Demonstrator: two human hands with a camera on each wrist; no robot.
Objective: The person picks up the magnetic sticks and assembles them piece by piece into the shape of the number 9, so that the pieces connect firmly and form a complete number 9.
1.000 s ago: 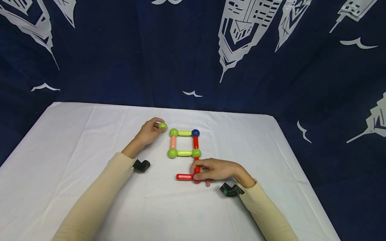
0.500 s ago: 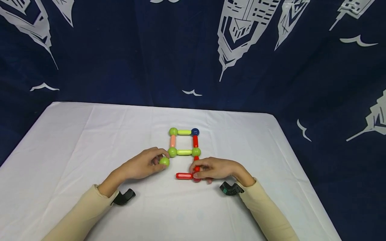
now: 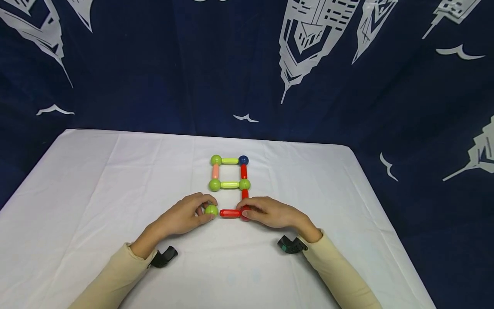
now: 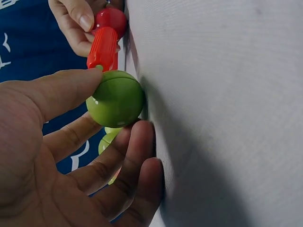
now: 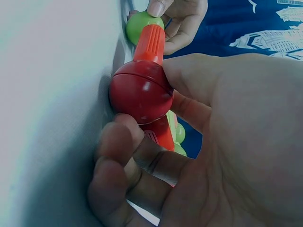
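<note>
My left hand (image 3: 186,216) pinches a loose green ball (image 4: 116,99) between thumb and fingers, close to the free end of a red rod (image 3: 229,213). My right hand (image 3: 272,212) grips a red ball (image 5: 141,91) at the rod's other end. From that ball a second red rod (image 3: 245,194) runs up to a green ball (image 3: 245,184), a corner of a square of rods and balls. Its other corners are a blue ball (image 3: 243,160) and two green balls. A pink rod (image 3: 215,171) forms its left side, a yellow-green rod (image 3: 230,185) its near side.
The pieces lie on a white cloth-covered table (image 3: 115,184). Behind it hangs a dark blue curtain (image 3: 173,77) with white printed buildings and birds. A black wrist camera (image 3: 164,256) sits on the left sleeve, another black camera (image 3: 292,244) on the right.
My left hand has brought the green ball from beside the square's far left corner down to the red rod's free end. The joined shape has shifted slightly away and left with my right hand.
</note>
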